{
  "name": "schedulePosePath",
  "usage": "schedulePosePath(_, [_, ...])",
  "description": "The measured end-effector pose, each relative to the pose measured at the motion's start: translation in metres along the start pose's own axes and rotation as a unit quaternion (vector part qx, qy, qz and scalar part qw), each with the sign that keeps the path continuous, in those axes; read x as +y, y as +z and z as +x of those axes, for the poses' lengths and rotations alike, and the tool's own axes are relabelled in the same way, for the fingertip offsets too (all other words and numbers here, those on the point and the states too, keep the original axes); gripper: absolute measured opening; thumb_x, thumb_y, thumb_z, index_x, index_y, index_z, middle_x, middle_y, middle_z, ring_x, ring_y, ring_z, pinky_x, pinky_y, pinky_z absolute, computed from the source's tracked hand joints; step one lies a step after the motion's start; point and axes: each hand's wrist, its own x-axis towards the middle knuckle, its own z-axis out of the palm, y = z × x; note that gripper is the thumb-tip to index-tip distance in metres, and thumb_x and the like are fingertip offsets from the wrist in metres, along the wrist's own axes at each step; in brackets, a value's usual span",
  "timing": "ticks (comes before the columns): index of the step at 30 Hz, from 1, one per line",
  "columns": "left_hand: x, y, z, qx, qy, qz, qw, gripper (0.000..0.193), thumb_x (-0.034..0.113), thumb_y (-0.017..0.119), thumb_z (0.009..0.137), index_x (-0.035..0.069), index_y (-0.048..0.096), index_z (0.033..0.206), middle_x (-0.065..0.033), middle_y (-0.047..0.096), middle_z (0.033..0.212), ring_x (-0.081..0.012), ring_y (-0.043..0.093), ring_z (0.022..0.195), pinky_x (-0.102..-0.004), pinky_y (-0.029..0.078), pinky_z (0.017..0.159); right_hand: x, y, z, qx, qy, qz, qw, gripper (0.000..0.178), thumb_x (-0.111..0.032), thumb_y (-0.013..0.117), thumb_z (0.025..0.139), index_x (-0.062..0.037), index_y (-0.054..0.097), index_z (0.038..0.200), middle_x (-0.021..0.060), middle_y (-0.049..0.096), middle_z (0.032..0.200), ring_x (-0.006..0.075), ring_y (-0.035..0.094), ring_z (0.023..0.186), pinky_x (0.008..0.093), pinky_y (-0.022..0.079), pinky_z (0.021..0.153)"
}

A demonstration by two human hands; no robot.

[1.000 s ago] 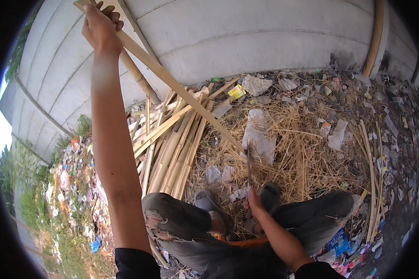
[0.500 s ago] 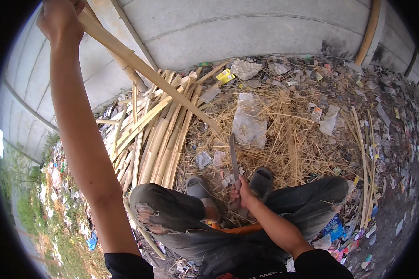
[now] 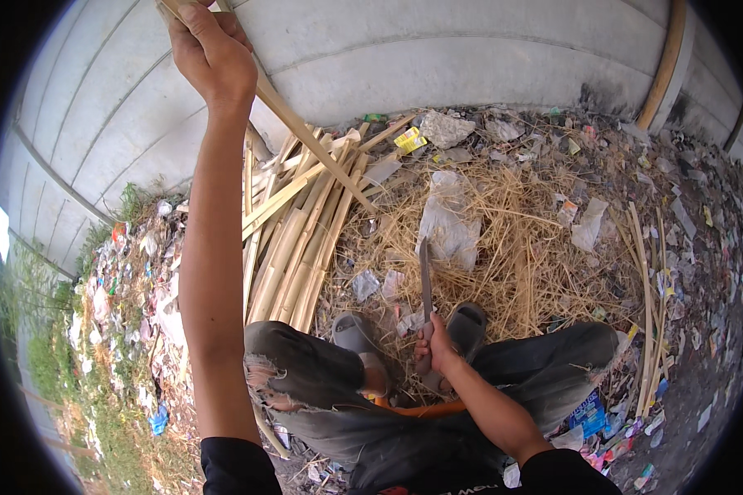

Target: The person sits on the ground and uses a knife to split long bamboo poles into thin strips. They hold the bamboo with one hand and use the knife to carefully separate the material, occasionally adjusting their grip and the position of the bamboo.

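Note:
Raised high at the upper left, my left hand grips a long bamboo strip. The strip slants down to the right, its lower end near the straw by the pile. My right hand is closed round the handle of a long-bladed knife between my knees. Its dark blade points away from me, tip over the edge of a pale crumpled sheet. Left of centre lies a pile of split bamboo pieces, partly hidden behind my left forearm.
A grey concrete wall runs along the back. Bamboo shavings cover the ground before my sandals. A few thin bamboo strips lie at the right. Litter and weeds spread along the left.
My left hand has shifted right in view with the bamboo strip, which now stands steeper. The knife in my right hand has moved only slightly right and down in view.

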Motion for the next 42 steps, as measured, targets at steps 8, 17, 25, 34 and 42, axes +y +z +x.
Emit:
schedulePosePath(8, [0.028,-0.009,0.019,0.059,0.019,-0.002,0.998,0.049,0.043,0.041,0.107,-0.004,0.051,0.118,-0.0076,0.053,0.078,-0.013,0.048,0.063,-0.0284,0.037,0.053,0.003,-0.005,0.004,0.046,-0.06,-0.012,0.997,0.061,-0.072,0.05,0.093,-0.0126,0.049,0.08,-0.0033,0.039,0.058,0.0127,0.038,0.046,0.0368,0.041,0.053])
schedulePosePath(17, [0.038,-0.104,0.047,0.273,-0.047,-0.127,0.953,0.046,0.049,0.03,0.105,0.008,0.048,0.12,-0.0093,0.051,0.095,-0.0212,0.047,0.072,-0.0332,0.046,0.063,-0.016,0.013,-0.016,0.071,-0.173,0.0,0.982,0.041,-0.045,0.076,0.088,-0.0153,0.048,0.08,-0.0031,0.044,0.063,0.0121,0.046,0.049,0.0377,0.045,0.051])
schedulePosePath(25, [-0.086,-0.209,-0.037,0.386,-0.282,-0.243,0.844,0.051,0.059,0.018,0.106,0.012,0.038,0.1,-0.0035,0.041,0.077,-0.0169,0.038,0.059,-0.0291,0.041,0.048,-0.142,0.097,-0.085,0.016,-0.446,0.118,0.887,0.043,-0.029,0.085,0.084,-0.0133,0.048,0.1,0.0022,0.059,0.081,0.0111,0.047,0.052,0.0331,0.046,0.054])
schedulePosePath(34, [-0.119,-0.178,-0.084,0.373,-0.432,-0.295,0.766,0.017,0.019,0.029,0.102,0.006,0.039,0.098,-0.0078,0.048,0.082,-0.0185,0.047,0.06,-0.0281,0.051,0.051,-0.247,0.114,-0.134,-0.048,-0.547,0.26,0.794,0.03,-0.029,0.077,0.091,-0.0096,0.06,0.107,0.0053,0.068,0.105,0.0074,0.048,0.064,0.0284,0.046,0.065])
schedulePosePath(42, [-0.127,-0.174,-0.098,0.385,-0.435,-0.278,0.765,0.03,0.025,0.03,0.103,0.004,0.04,0.122,-0.0093,0.05,0.092,-0.0186,0.048,0.065,-0.0312,0.056,0.057,-0.222,0.096,-0.169,-0.134,-0.578,0.163,0.788,0.026,-0.003,0.071,0.086,-0.0171,0.057,0.103,-0.0019,0.059,0.088,0.0067,0.046,0.055,0.0286,0.044,0.06])
